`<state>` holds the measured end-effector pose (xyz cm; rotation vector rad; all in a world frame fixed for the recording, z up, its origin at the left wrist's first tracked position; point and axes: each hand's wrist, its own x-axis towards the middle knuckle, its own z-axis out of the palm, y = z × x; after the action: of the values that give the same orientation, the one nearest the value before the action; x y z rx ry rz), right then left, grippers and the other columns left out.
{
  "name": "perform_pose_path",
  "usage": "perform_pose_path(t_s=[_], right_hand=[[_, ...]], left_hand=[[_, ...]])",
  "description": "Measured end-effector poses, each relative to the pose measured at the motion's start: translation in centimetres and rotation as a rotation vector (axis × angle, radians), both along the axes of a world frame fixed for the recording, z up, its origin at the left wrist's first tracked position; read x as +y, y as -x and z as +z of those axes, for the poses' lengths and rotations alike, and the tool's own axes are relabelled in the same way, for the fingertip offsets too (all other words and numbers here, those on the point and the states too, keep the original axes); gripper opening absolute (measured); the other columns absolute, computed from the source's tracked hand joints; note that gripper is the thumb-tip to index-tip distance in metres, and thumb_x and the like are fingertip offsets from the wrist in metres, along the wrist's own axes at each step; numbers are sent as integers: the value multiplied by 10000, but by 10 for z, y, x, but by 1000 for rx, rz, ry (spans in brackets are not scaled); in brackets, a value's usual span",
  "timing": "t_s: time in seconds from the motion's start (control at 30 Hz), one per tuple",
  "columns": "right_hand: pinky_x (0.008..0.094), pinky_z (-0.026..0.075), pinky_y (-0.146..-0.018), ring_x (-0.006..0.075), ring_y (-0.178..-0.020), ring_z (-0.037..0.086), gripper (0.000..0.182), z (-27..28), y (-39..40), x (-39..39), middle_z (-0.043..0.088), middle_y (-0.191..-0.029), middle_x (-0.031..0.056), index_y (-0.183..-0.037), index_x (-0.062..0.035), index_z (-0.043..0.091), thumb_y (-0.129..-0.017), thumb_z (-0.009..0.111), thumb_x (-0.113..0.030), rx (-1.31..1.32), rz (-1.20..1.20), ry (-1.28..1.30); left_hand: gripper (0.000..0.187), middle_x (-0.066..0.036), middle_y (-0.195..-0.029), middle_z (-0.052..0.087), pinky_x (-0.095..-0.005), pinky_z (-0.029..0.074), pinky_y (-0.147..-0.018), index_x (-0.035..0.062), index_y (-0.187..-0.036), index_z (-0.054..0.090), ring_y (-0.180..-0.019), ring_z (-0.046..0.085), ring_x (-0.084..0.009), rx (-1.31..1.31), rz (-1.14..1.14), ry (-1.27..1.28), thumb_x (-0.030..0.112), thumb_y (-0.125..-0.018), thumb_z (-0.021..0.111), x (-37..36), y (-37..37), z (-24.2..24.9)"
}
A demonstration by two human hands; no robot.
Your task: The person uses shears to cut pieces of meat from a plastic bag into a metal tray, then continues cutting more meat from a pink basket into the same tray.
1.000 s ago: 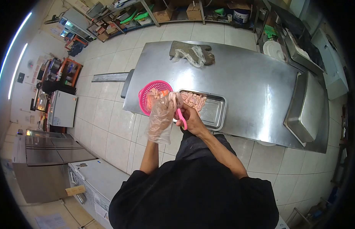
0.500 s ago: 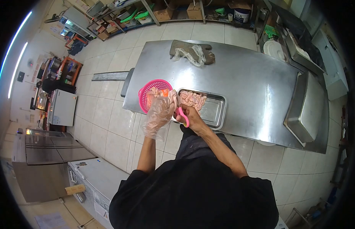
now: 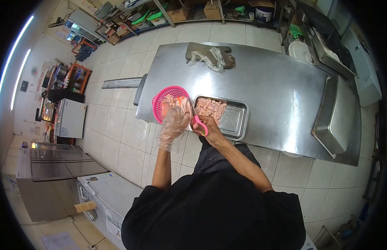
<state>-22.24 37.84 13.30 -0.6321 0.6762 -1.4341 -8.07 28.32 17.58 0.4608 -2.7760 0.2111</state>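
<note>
My left hand [image 3: 175, 124], in a clear plastic glove, is closed round a strip of pale pink meat [image 3: 186, 106] at the near side of a pink perforated basket [image 3: 156, 100]. More meat and something orange lie inside the basket. Bare and closed round the pink handles of scissors [image 3: 200, 126], my right hand [image 3: 211, 130] is just right of the left one. The blades point up beside the held meat, partly hidden. Behind my right hand, a metal tray [image 3: 246, 121] holds small pieces of pink meat [image 3: 210, 109] in its left part.
A steel table [image 3: 268, 83] bears the basket and tray. On its far side lies a brown-grey mitt [image 3: 197, 49] with crumpled clear plastic [image 3: 214, 62]. A large upturned metal pan [image 3: 335, 116] stands at the right end. A dark-clothed person [image 3: 66, 95] is at the far left.
The whole view has shifted slightly. My left hand has tilted a little and sits slightly lower against the basket, showing more of its contents. My right hand still grips the scissors.
</note>
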Motion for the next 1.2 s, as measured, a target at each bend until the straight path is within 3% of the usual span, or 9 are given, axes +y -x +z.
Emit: perform_pose_path(t_s=[0.2,0.4,0.5,0.6,0.7,0.83,0.97,1.13,1.2], right_hand=[[180,303,-513,31,-549,416,326,-3,-3,-4,493,-635,-57,-795,-79,596,-768,718,-380,-125,-19,46],[183,295,-513,32,-555,416,360,-2,4,-4,489,-639,-54,-798,-82,581,-765,711,-416,-11,-77,1],[187,301,-497,25,-556,420,282,-15,11,-8,518,-664,-55,-818,-73,606,-760,742,-314,-98,-84,22],[175,348,-512,27,-591,469,285,-21,13,-4,549,-703,-47,-838,-70,610,-744,759,-295,-44,-111,-39],[173,410,-555,39,-633,523,257,-25,13,-6,576,-737,-34,-835,-62,610,-755,751,-261,-84,-187,-10],[186,451,-608,55,-666,555,217,-23,19,-5,594,-761,-17,-827,-51,613,-778,730,-226,-110,-216,-6],[187,434,-603,62,-660,545,288,-28,22,-2,591,-774,-12,-871,-42,613,-758,745,-271,-106,-284,-34],[193,422,-592,69,-640,516,383,-51,36,-4,578,-783,-3,-914,-16,600,-765,726,-346,44,-317,-104],[211,428,-642,79,-680,505,379,-59,49,-6,549,-749,-1,-827,-53,567,-781,685,-411,-77,-472,-117]], left_hand=[[185,-97,-761,498,-407,417,-636,82,-881,578,-721,516,-267,302,1,-255,95,-698,604,5,19,2],[130,-144,-814,555,-425,421,-620,46,-871,596,-749,542,-299,233,221,-574,148,-791,601,-1,9,-22],[163,-155,-811,558,-427,419,-625,10,-859,588,-760,542,-320,158,164,-418,168,-822,592,2,12,-28],[156,-146,-783,544,-422,412,-615,9,-849,586,-740,537,-317,366,252,-653,158,-807,602,3,19,-36],[126,-152,-795,542,-415,421,-630,20,-857,589,-748,542,-312,226,199,-666,122,-784,603,-2,17,-48],[99,-147,-818,543,-420,417,-637,32,-850,591,-736,535,-315,249,-52,-216,88,-768,595,-8,21,-63],[63,-113,-842,549,-359,428,-673,20,-810,560,-765,531,-243,313,146,-821,62,-763,555,5,34,-56],[175,-58,-809,531,-293,418,-670,6,-934,589,-771,510,-143,250,78,-743,82,-807,496,10,42,-54],[175,-74,-777,528,-321,416,-677,21,-936,588,-766,512,-187,386,96,-1089,125,-829,496,12,35,-85]])
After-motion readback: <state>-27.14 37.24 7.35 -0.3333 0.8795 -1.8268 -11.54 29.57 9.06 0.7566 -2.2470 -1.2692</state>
